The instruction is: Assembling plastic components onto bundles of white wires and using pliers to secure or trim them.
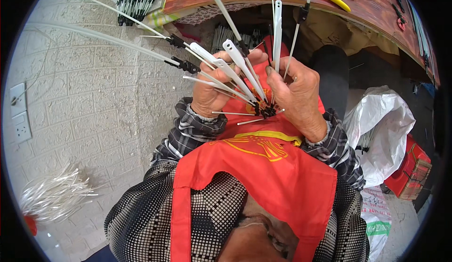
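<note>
Frame [239,58] was over the apron [263,167], between the hands | left hand [207,94] curled round its ribs [230,72] | right hand [302,92] pinched a white strip [278,31] | looked light, springy to me, ribs bendable; the hub [267,110] seemed the safest hold

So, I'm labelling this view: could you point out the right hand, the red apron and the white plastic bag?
Right hand [302,94]: head view, back of the hand.
Red apron [301,179]: head view, plain chest area.
White plastic bag [393,116]: head view, crumpled side.

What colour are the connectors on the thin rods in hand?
Black connectors; the head view shows them best.
</note>
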`<state>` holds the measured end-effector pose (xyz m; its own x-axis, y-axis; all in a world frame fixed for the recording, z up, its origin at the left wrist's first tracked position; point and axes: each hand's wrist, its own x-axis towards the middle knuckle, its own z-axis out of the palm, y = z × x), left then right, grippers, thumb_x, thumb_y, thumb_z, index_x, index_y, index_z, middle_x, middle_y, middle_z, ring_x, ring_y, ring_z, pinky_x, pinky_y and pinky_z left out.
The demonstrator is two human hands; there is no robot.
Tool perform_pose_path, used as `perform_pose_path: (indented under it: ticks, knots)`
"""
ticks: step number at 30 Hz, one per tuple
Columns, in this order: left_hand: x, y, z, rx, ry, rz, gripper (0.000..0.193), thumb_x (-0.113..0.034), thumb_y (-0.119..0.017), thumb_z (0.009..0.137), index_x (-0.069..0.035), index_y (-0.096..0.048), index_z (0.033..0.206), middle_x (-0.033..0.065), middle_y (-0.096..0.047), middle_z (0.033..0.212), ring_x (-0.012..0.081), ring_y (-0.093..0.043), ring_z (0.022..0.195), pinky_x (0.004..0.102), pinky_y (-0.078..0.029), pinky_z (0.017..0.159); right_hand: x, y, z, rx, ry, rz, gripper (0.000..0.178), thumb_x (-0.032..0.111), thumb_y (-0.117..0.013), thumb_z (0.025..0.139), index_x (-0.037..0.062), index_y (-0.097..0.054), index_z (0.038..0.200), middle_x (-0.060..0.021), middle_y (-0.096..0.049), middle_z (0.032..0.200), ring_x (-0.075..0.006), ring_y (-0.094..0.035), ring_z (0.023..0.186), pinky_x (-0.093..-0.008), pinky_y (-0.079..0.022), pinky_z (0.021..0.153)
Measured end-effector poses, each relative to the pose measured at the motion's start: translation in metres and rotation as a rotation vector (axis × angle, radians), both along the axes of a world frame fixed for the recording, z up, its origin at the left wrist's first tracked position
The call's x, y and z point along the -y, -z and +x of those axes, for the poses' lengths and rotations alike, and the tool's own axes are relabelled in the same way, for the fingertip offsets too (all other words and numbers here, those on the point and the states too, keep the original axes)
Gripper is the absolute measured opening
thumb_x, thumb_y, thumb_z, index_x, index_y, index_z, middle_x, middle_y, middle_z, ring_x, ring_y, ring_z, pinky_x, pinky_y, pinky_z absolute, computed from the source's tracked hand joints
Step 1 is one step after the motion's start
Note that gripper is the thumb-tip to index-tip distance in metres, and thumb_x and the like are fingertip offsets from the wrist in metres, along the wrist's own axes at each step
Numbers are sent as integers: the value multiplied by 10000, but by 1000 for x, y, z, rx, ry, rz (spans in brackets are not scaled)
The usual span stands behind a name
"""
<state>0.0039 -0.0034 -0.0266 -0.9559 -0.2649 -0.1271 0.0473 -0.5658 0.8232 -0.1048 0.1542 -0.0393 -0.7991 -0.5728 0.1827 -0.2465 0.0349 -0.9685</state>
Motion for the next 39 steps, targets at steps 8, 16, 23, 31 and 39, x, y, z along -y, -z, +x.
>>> perform_pose_path:
  ticks: [8,16,23,31,39]
  knots:
    - [0,0,1,-28,18,57,370,-92,-621,863,29,-577,1209,251,-543,1293,414,-472,1273,453,-518,965,-1,3,0,-43,5,-18,74,22,-641,749,-30,-588,748,-165,-600,658,-295,-603,550,-376,-453,512]
    - [-1,5,-1,63,-36,9,374,-66,-633,837,67,-542,1174,252,-625,1102,391,-637,1031,471,-540,893,0,2,0,-66,-37,-20,63,19,-634,737,-25,-598,764,-174,-603,672,-329,-614,582,-387,-465,527]
    - [-2,8,-5,23,-26,67,497,-110,-671,822,48,-516,1267,211,-622,1109,302,-634,965,419,-530,884,-5,1,-2,-6,-138,-32,73,43,-625,751,-22,-593,748,-181,-591,688,-334,-612,619,-407,-469,564]
    - [0,10,-1,-47,-85,193,393,-13,-620,870,40,-529,1249,255,-632,1091,366,-657,991,443,-613,769,-17,2,-25,-82,-362,-156,115,68,-654,771,-14,-666,851,-122,-604,723,-251,-612,618,-339,-483,589]
    - [16,24,0,-120,1,16,376,-192,-652,877,-52,-609,1223,223,-615,1047,352,-572,1023,445,-468,927,-12,66,-70,576,-444,-183,698,298,-753,810,-65,-472,1336,-162,-628,1116,-174,-630,961,-262,-529,678]
